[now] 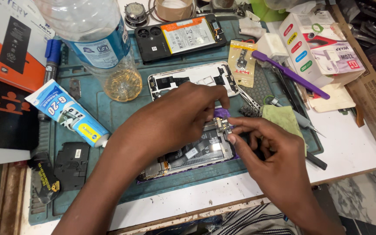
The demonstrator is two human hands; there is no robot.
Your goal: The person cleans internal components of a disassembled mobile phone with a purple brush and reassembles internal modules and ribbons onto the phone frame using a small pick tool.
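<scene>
Teal repair mat (109, 111) carries an opened smartphone (192, 152) near its front edge, internals exposed, with both hands meeting over the phone's right end. The left hand (175, 119) pinches a small purple piece (221, 112) between thumb and fingers; the right hand (270, 152) grips a small charging-port board (221, 126) at its fingertips, just above the phone's frame. Whether the board already sits in its recess cannot be told. Judged from this view, good practice here is to hold the board by its edges, keep it level over the recess, and steady the phone so the flex cables are not strained. A white phone frame (192, 78) lies just behind the hands, a black back cover with battery (179, 37) at the mat's rear edge, a glue tube (68, 114) and a plastic bottle (96, 43) toward the left edge, and a purple brush (290, 74) toward the right.
</scene>
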